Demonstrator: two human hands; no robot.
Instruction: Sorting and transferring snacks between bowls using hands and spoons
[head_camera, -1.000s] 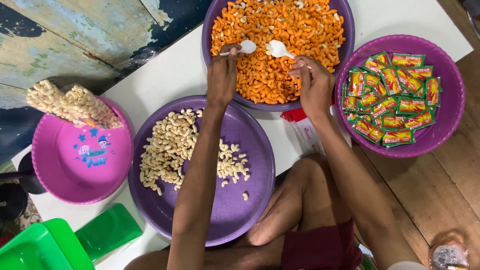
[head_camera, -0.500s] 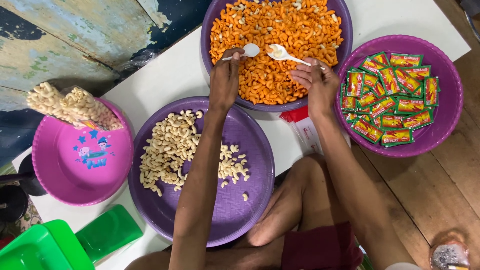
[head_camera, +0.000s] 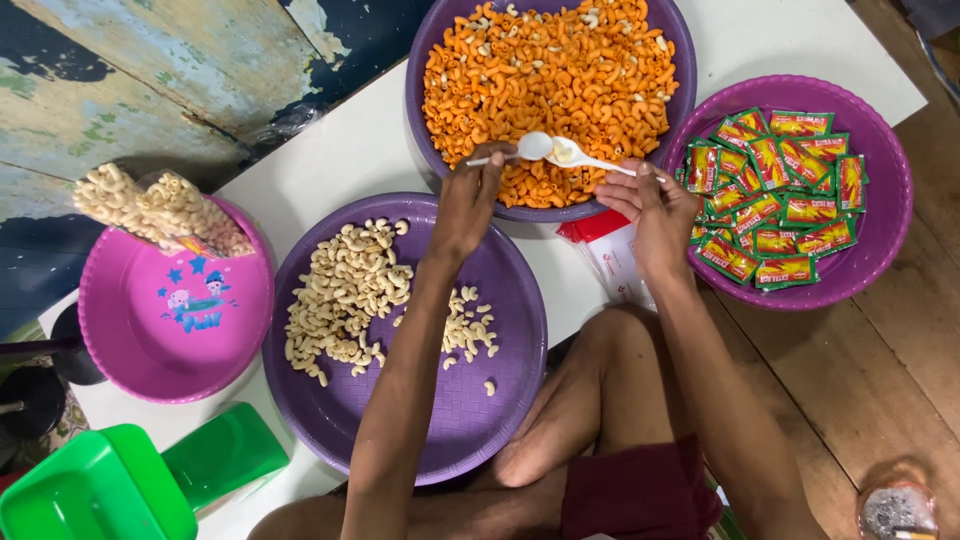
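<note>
Both hands (head_camera: 470, 205) (head_camera: 655, 205) now pinch white spoons (head_camera: 560, 152), bowls brought touching, above the orange-macaroni basin (head_camera: 425, 50), suggesting scooping.

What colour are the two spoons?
White; the spoons show best in the head view.

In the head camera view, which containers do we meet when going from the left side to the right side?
Green container → pink tray → purple tray of pale macaroni → purple bowl of orange macaroni → purple bowl of red and green sachets.
</note>
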